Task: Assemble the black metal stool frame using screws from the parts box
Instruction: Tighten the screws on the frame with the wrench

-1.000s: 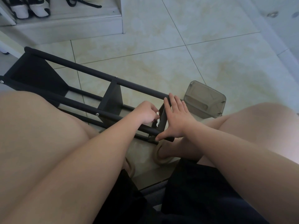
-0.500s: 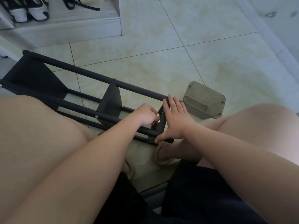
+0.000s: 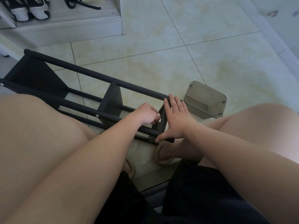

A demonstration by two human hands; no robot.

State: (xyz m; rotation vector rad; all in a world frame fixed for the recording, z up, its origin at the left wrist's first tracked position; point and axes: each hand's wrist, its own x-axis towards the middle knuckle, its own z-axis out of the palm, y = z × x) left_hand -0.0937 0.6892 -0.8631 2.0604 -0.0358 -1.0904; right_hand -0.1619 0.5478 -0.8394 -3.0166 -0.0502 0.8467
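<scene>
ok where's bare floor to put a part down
Bare tiles lie beyond the frame, between it, the shoe shelf and the parts box; also right of the box. Crowded at the frame's near end, where left hand and right hand meet.

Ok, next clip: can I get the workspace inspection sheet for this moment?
Surface: pale tiled floor.
Job's things: black metal frame lying across the floor; smoky plastic parts box beside its near end, contents unreadable.
Clutter: black-and-white shoes on a low shelf; beige slipper on a foot by the frame's near end.
Hands: left hand curled at the end plate, grip hidden; right hand flat against that plate.
Cables: nothing seen.
Surroundings: white wall base at right.
</scene>
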